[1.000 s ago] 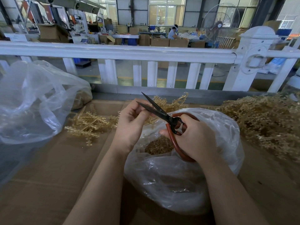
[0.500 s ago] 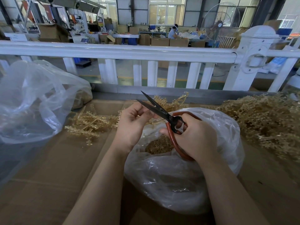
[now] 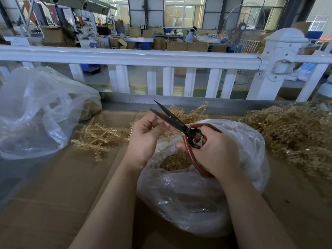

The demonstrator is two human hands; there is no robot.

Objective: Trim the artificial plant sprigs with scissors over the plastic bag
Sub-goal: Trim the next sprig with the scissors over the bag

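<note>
While my right hand point(image 3: 213, 151) grips the red-handled black scissors point(image 3: 179, 124), blades parted and pointing up-left, my left hand point(image 3: 145, 135) pinches a thin pale-gold plastic sprig point(image 3: 166, 134) just beside the blades, above the open clear plastic bag point(image 3: 242, 141); its long axis I cannot tell.

Scissors point(image 3: 177, 122): dark matt metal blades, handles sheathed in smooth reddish rubbery coating. Plastic bag point(image 3: 206, 200): thin clear film, crinkled, glossy. Sprigs point(image 3: 100, 136): pale gold plastic, knobbly (slightly translucent). Surface point(image 3: 53, 194): matt brown cardboard. Railing point(image 3: 125, 57): smooth white, glossy.
</note>
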